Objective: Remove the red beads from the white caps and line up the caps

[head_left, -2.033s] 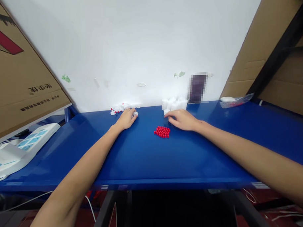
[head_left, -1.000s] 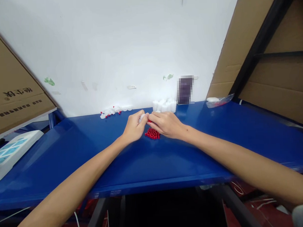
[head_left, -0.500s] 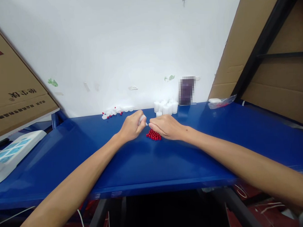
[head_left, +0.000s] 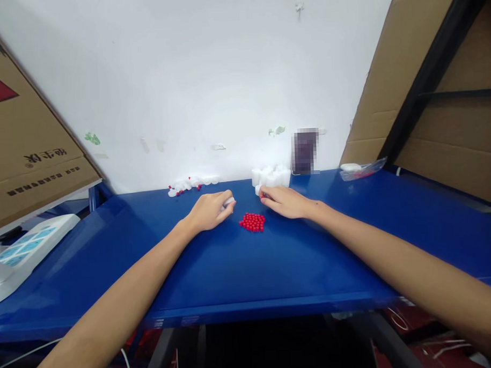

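A small heap of red beads [head_left: 252, 222] lies on the blue table [head_left: 248, 270]. My left hand [head_left: 208, 211] rests just left of the heap, its fingers closed round a small white piece [head_left: 229, 202]. My right hand [head_left: 284, 202] lies just right of and behind the heap, fingertips pinched at a small white piece [head_left: 258, 190] with a red spot beside it. A cluster of white pieces [head_left: 271, 176] stands at the wall right behind my right hand. A row of white pieces with red beads [head_left: 191, 185] lies at the wall behind my left hand.
A white device with blue buttons [head_left: 20, 253] sits at the table's left end under a slanted cardboard box [head_left: 22, 138]. A clear plastic bag [head_left: 360, 169] lies at the back right. Cardboard and a black frame [head_left: 434, 64] rise on the right.
My hands met over the beads one second ago and have since parted. The right hand has moved back toward the white cluster; the left hand has sunk to the table with its white piece.
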`<state>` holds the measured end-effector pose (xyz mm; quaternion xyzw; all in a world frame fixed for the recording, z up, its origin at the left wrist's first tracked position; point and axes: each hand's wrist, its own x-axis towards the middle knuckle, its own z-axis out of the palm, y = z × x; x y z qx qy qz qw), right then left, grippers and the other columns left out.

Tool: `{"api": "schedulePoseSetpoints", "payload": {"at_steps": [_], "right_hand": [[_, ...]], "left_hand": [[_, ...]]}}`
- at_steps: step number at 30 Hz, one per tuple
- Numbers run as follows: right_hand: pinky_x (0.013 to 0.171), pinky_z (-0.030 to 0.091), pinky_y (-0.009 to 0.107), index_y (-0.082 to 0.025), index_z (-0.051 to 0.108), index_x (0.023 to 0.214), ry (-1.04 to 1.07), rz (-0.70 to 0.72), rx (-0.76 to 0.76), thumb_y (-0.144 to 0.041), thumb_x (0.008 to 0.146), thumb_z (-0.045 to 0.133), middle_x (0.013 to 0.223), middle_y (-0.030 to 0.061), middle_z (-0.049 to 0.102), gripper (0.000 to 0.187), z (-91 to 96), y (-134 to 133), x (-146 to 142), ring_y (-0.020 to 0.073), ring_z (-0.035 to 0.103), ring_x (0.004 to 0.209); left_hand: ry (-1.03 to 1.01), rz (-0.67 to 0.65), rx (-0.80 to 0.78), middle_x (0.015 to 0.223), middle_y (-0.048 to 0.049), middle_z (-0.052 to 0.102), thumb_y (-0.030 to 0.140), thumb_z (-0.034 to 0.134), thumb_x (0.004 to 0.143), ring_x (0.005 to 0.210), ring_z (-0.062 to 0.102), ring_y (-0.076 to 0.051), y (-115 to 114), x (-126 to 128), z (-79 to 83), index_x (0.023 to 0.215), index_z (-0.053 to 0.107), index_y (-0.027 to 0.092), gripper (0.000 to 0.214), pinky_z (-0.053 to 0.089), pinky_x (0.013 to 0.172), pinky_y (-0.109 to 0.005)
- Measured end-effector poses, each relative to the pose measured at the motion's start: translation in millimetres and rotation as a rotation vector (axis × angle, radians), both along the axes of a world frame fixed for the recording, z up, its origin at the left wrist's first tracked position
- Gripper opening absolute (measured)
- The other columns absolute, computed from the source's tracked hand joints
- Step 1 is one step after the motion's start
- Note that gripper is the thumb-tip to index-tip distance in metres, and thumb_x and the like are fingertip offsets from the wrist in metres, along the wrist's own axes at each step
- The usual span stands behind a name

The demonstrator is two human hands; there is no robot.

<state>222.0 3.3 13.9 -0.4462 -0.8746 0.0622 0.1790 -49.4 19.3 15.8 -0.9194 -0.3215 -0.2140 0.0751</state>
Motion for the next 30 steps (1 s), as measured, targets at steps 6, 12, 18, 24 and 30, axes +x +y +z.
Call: {"api": "schedulePoseSetpoints", "payload": {"at_steps": [6, 12, 18, 24, 30], "right_hand": [[0.057, 0.026, 0.03, -0.019, 0.048, 0.065, -0.121, -0.031, -0.086, -0.041, 0.098, 0.041, 0.063, 0.0026, 0.055, 0.04, 3.2, -1.2, -2.4, 0.0134, 0.043, 0.056], [0.056, 0.024, 0.029, -0.02, 0.049, 0.069, -0.169, -0.031, -0.102, -0.031, 0.088, 0.052, 0.065, 0.001, 0.054, 0.022, 7.5, -6.9, -4.5, 0.0134, 0.044, 0.058], [0.057, 0.025, 0.029, -0.021, 0.05, 0.072, -0.164, -0.017, -0.146, -0.028, 0.082, 0.054, 0.066, 0.0001, 0.057, 0.014, 7.6, -5.8, -2.8, 0.0137, 0.047, 0.06], [0.057, 0.027, 0.028, -0.02, 0.053, 0.077, -0.119, 0.007, -0.173, -0.026, 0.08, 0.056, 0.071, 0.0005, 0.061, 0.007, 5.2, -4.0, -2.4, 0.0136, 0.049, 0.061], [0.058, 0.028, 0.027, -0.02, 0.056, 0.078, -0.073, 0.05, -0.191, -0.026, 0.079, 0.056, 0.069, -0.0006, 0.061, 0.006, 4.2, -4.4, -6.0, 0.0129, 0.05, 0.061]], "left_hand": [[0.003, 0.004, -0.027, 0.076, -0.0022, 0.067, 0.035, 0.037, 0.099, 0.065, 0.059, -0.014, 0.7, 0.5, -1.4, 0.085, 0.052, 0.019, 0.025, 0.04, 0.064, -0.027], [0.009, 0.016, -0.059, 0.077, -0.003, 0.067, 0.036, 0.037, 0.099, 0.066, 0.061, -0.015, 1.0, 0.2, -0.4, 0.086, 0.053, 0.019, 0.026, 0.041, 0.065, -0.027], [0.03, 0.045, -0.065, 0.078, -0.0036, 0.068, 0.037, 0.036, 0.099, 0.068, 0.061, -0.017, 5.0, -1.1, -3.8, 0.087, 0.054, 0.019, 0.028, 0.04, 0.065, -0.029], [0.016, 0.071, -0.077, 0.079, -0.0034, 0.067, 0.037, 0.037, 0.099, 0.068, 0.06, -0.017, 6.6, -3.5, -4.6, 0.087, 0.053, 0.02, 0.027, 0.04, 0.065, -0.029], [0.018, 0.056, -0.07, 0.079, -0.0025, 0.066, 0.038, 0.038, 0.099, 0.069, 0.059, -0.017, 7.2, -3.0, -5.5, 0.086, 0.053, 0.02, 0.026, 0.039, 0.065, -0.029]]}}
